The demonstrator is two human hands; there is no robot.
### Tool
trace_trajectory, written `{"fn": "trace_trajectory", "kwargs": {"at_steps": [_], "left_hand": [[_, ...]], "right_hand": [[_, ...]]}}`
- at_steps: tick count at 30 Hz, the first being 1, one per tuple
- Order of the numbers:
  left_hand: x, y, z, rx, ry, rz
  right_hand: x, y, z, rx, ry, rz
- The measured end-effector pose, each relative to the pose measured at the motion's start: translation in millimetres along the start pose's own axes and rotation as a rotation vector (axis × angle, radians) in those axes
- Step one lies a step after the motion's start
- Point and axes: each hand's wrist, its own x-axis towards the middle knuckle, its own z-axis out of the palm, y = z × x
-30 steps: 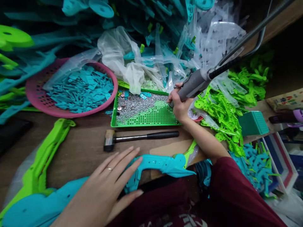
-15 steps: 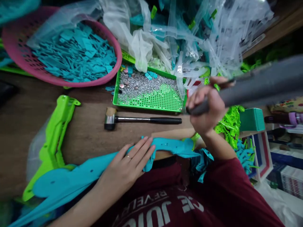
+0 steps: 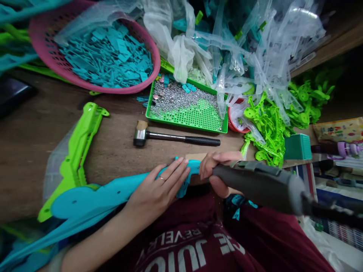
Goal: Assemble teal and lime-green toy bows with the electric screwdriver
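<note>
My left hand (image 3: 155, 187) lies flat with fingers stretched over a long turquoise plastic part (image 3: 99, 194), which rests along the table's near edge. Wrapped round the front end of a dark grey electric screwdriver (image 3: 255, 185) is my right hand (image 3: 211, 166). The screwdriver lies nearly level, its cord running off to the right. Its tip is hidden behind my fingers, at the right end of the turquoise part. A lime green plastic part (image 3: 69, 162) stretches out to the left, meeting the turquoise part's rounded end.
A mallet (image 3: 170, 136) lies ahead of my hands. Beyond it sits a green tray (image 3: 187, 126) of small screws, with a pink basket (image 3: 113, 90) of turquoise pieces to its left. Lime green parts (image 3: 265, 128) and a teal box (image 3: 297, 146) are on the right; clear plastic pieces (image 3: 283, 49) pile up behind.
My right hand has brought the screwdriver down and left, from raised above the table to the turquoise part. My left hand stays on that part. The view has shifted slightly.
</note>
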Motion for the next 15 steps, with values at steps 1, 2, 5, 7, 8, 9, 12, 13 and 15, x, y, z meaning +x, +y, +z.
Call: {"fn": "trace_trajectory", "kwargs": {"at_steps": [1,2,5,7,8,9,12,13,15], "left_hand": [[0,0,0.3,0.007,-0.001,0.006],[0,0,0.5,0.014,0.001,0.012],[0,-1,0.3,0.022,-0.009,0.020],[-1,-2,-1.7,-0.026,-0.014,0.003],[0,-2,-3.6,-0.079,-0.019,-0.010],[1,-3,-5.9,-0.150,-0.019,-0.034],[16,-5,-14.9,-0.400,0.019,-0.201],[24,-6,-18.2,-0.471,0.046,-0.263],[42,-7,-24.7,-0.589,0.085,-0.332]], "right_hand": [[-2,3,3,0.006,0.041,-0.075],[-4,6,6,0.020,0.081,-0.148],[-7,10,10,0.038,0.093,-0.136],[-4,7,4,0.057,0.058,-0.060],[-1,3,0,0.081,0.040,-0.039],[3,-2,-5,0.114,0.022,-0.037],[18,-20,-18,0.193,0.008,-0.027],[22,-26,-20,0.212,0.013,-0.021],[30,-34,-22,0.240,0.012,-0.021]]}}
